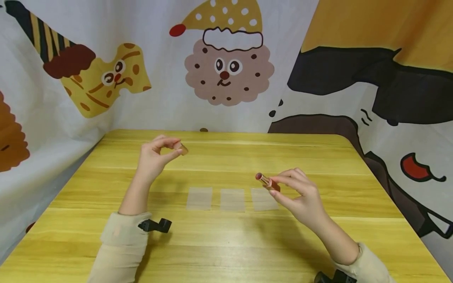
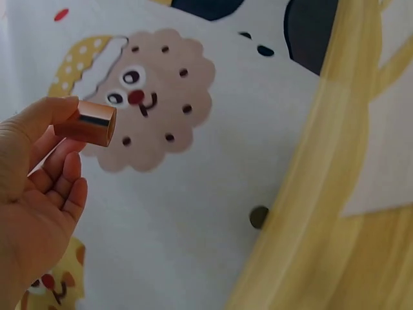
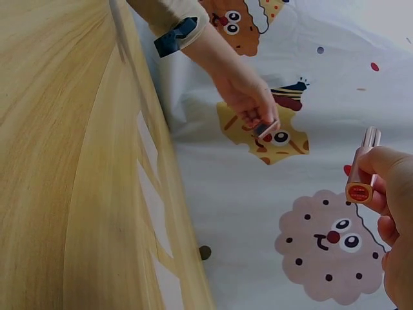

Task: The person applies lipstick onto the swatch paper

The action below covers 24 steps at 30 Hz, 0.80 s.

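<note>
My right hand (image 1: 300, 192) pinches an uncapped lipstick (image 1: 269, 182) between thumb and fingers, its dark reddish tip pointing up and left. The red label on the base of the lipstick (image 3: 360, 192) faces the right wrist camera. Over the left part of the table, my left hand (image 1: 155, 155) holds the shiny rose-gold cap (image 2: 91, 123) by thumb and fingertips, and its open end shows in the left wrist view. Both hands are raised above the table, well apart.
On the wooden table (image 1: 226, 243) lie a left square (image 1: 199, 198), a middle square (image 1: 232, 200) and a right square (image 1: 263, 201) of whitish, see-through sheet in a row. Behind the table hangs a cloth (image 1: 155, 110) printed with cartoon figures.
</note>
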Tool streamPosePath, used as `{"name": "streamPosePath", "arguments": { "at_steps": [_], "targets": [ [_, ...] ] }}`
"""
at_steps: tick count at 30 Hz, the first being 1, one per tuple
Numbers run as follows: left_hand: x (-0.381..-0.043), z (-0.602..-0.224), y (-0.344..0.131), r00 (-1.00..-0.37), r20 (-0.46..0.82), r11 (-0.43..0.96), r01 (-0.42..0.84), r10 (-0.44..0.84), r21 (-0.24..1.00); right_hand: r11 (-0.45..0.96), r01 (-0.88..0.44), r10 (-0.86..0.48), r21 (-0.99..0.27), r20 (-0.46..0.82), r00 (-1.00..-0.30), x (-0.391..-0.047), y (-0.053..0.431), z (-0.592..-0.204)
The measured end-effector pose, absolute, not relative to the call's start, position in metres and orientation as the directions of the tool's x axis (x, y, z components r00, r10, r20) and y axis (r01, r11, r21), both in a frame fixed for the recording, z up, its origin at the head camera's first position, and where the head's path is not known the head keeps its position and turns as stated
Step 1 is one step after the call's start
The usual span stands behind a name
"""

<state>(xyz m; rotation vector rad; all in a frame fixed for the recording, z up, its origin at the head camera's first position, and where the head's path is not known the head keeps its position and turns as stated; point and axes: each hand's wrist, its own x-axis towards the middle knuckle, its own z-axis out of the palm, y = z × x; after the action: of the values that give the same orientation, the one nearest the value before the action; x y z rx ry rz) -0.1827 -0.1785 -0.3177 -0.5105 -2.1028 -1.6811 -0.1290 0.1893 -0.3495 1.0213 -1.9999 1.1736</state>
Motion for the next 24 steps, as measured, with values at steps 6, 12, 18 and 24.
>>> {"name": "streamPosePath", "arguments": {
  "at_steps": [6, 12, 18, 24],
  "targets": [
    [-0.188, -0.329, -0.189, -0.896, 0.439, 0.24, 0.442, 0.072, 0.864, 0.315, -0.838, -0.313, -0.445, 0.785, -0.535, -0.129, 0.19, -0.351],
    [-0.199, -0.347, -0.201, -0.917, 0.379, 0.253, 0.399, 0.127, 0.881, 0.31, -0.841, -0.315, -0.443, 0.787, -0.53, -0.127, 0.187, -0.348],
    [-0.214, -0.372, -0.214, -0.941, 0.315, 0.298, 0.338, 0.124, 0.893, 0.299, -0.848, -0.32, -0.438, 0.791, -0.522, -0.119, 0.18, -0.335],
    [-0.219, -0.385, -0.219, -0.95, 0.276, 0.318, 0.31, 0.148, 0.896, 0.294, -0.848, -0.331, -0.442, 0.785, -0.523, -0.112, 0.175, -0.324]
  ]
}}
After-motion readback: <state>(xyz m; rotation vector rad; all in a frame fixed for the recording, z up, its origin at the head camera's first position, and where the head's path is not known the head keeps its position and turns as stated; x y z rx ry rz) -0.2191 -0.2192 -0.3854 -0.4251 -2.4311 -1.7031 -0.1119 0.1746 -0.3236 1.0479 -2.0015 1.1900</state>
